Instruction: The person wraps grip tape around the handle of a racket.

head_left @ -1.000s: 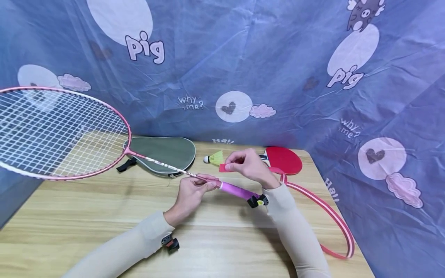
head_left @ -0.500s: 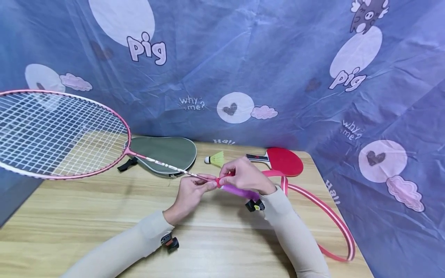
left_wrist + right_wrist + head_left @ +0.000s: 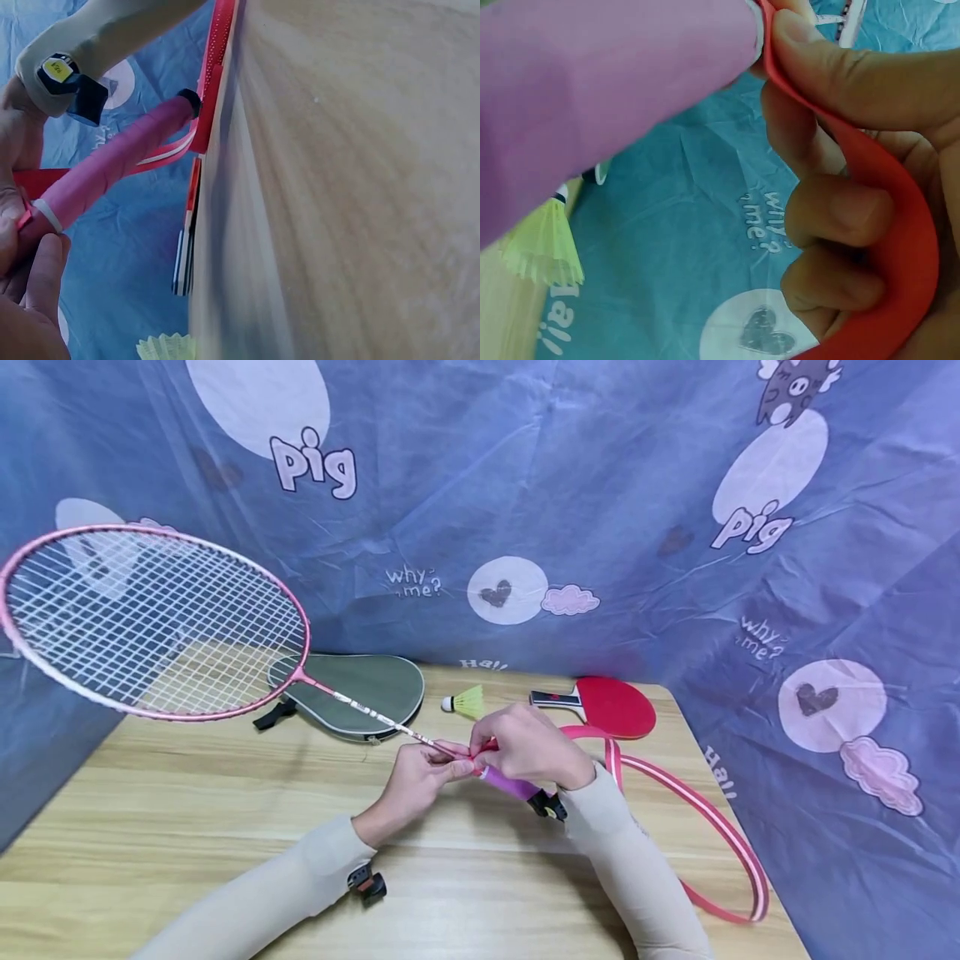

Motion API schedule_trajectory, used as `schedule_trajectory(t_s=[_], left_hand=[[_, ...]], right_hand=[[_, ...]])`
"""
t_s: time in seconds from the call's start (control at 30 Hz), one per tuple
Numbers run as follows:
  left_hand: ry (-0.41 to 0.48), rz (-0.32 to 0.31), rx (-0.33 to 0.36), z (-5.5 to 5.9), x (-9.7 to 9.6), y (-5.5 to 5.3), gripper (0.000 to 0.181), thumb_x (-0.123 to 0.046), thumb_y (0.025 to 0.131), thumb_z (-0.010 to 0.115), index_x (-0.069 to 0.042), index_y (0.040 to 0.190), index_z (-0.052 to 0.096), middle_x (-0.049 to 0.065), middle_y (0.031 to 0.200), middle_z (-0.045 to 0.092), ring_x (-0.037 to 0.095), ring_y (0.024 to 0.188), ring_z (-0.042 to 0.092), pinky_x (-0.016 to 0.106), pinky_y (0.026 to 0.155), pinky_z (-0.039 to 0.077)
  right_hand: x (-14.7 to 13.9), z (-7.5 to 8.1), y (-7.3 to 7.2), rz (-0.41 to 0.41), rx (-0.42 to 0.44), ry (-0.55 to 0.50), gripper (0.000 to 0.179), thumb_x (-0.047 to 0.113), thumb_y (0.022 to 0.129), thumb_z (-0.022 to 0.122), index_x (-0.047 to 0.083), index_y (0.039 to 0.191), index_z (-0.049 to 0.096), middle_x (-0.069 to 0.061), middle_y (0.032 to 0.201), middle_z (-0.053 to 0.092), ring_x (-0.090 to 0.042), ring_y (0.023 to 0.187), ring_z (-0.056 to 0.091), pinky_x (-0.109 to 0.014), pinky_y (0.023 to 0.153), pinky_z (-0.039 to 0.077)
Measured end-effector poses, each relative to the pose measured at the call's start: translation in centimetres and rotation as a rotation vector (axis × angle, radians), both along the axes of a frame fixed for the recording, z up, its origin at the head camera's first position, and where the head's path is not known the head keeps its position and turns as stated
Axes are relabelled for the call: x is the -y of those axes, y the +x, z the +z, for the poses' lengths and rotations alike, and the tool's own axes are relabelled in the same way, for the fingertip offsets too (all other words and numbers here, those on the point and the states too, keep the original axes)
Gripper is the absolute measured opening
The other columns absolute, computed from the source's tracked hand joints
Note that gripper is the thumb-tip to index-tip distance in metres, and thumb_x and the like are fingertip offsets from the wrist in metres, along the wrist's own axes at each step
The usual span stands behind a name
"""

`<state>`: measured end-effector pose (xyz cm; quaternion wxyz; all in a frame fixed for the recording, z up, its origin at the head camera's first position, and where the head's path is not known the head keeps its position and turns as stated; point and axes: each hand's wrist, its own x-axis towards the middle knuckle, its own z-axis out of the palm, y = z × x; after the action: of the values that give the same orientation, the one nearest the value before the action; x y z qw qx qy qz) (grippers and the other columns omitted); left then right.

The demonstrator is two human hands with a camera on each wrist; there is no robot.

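A pink and white badminton racket (image 3: pixel 302 675) is held above the table, its strung head up at the left. My left hand (image 3: pixel 408 783) grips it where the shaft meets the handle. The handle is wrapped in purple (image 3: pixel 120 166), with a white ring at its upper end. My right hand (image 3: pixel 531 747) pinches a red grip tape (image 3: pixel 904 225) against the racket just beside that ring, close to the left thumb. In the right wrist view the tape runs through the curled fingers. Its striped length loops over the table's right side.
On the wooden table (image 3: pixel 300 860), a green zipped case (image 3: pixel 363 685), a yellow shuttlecock (image 3: pixel 468 702) and a red table tennis paddle (image 3: pixel 617 707) lie along the back. A blue printed curtain (image 3: pixel 420 510) stands behind and at the sides.
My right hand has come down and left, bringing the tape's end from above the handle onto its upper end. The racket head has swung slightly right and up. My left hand keeps its grip.
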<state>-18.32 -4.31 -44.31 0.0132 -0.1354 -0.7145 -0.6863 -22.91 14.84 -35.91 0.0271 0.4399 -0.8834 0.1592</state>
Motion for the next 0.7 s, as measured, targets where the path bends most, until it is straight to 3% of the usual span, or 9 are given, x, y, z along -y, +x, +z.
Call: schedule_trajectory(t_s=[0.1,0.23,0.37,0.7], left_hand=[[0.004,0.004,0.009,0.1,0.0,-0.1,0.023,-0.008,0.084,0.079,0.0,0.105,0.076,0.017,0.105,0.078,0.011,0.093,0.077,0.025,0.085,0.061],[-0.015,0.021,0.018,0.2,0.0,-0.1,0.023,-0.007,0.085,0.078,-0.001,0.107,0.076,0.016,0.105,0.078,0.014,0.094,0.077,0.023,0.086,0.061],[-0.039,0.027,0.038,0.4,0.1,0.1,0.023,-0.007,0.085,0.078,-0.003,0.108,0.076,0.014,0.105,0.079,0.018,0.096,0.076,0.022,0.086,0.06],[-0.051,0.039,0.026,0.4,0.2,0.1,0.021,-0.006,0.085,0.078,-0.003,0.106,0.075,0.014,0.102,0.078,0.011,0.093,0.073,0.02,0.086,0.058]], right_hand=[[-0.2,-0.3,-0.5,-0.018,0.012,0.007,0.012,0.024,0.084,0.083,0.024,0.077,0.073,0.017,0.07,0.066,0.001,0.061,0.053,-0.017,0.056,0.044],[-0.6,-0.6,-1.4,-0.019,0.108,-0.01,0.017,0.029,0.086,0.082,0.024,0.074,0.07,0.016,0.065,0.062,-0.001,0.06,0.049,-0.018,0.055,0.04],[-1.0,-0.8,-1.9,0.023,0.236,-0.022,0.016,0.025,0.087,0.08,0.022,0.076,0.068,0.014,0.067,0.06,-0.003,0.063,0.049,-0.018,0.057,0.041],[-1.2,-2.2,-3.3,0.092,0.416,-0.15,0.015,0.017,0.09,0.074,0.016,0.079,0.064,0.006,0.077,0.055,-0.009,0.075,0.05,-0.024,0.072,0.044]])
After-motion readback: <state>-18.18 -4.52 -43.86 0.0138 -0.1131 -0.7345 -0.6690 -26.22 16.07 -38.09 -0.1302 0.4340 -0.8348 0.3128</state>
